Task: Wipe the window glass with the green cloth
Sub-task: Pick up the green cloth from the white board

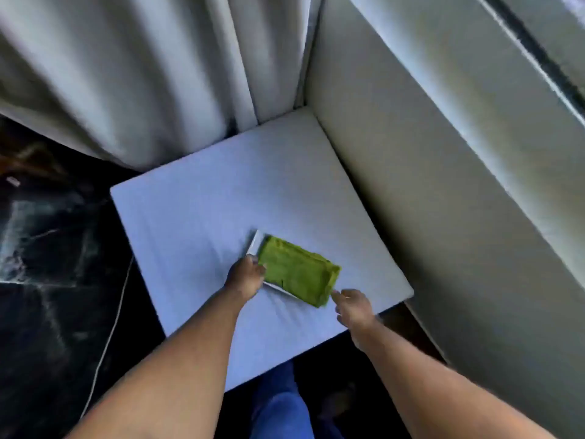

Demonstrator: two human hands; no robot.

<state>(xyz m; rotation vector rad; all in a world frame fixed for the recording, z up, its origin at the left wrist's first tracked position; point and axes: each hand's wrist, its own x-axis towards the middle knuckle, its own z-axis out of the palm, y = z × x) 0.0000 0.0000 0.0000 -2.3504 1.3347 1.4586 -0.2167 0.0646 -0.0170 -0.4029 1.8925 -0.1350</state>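
A folded green cloth point(297, 274) lies in a shallow white tray point(255, 242) on a white-covered low table point(196, 210). My left hand point(245, 275) grips the tray's near-left edge, its fingers curled against the cloth's left end. Just off the cloth's near-right corner, my right hand point(353, 307) has its fingers apart, the fingertips almost touching the cloth. The window point(544, 58) runs along the upper right, with a dark strip across its frame. The picture is blurred by motion.
Pale curtains point(126, 74) hang behind the table at the upper left. A pale wall or sill point(443, 185) borders the table's right side. Dark marbled floor point(47, 248) with a thin white cable point(107, 337) lies to the left. My blue-trousered leg point(281, 407) stands below the table's front edge.
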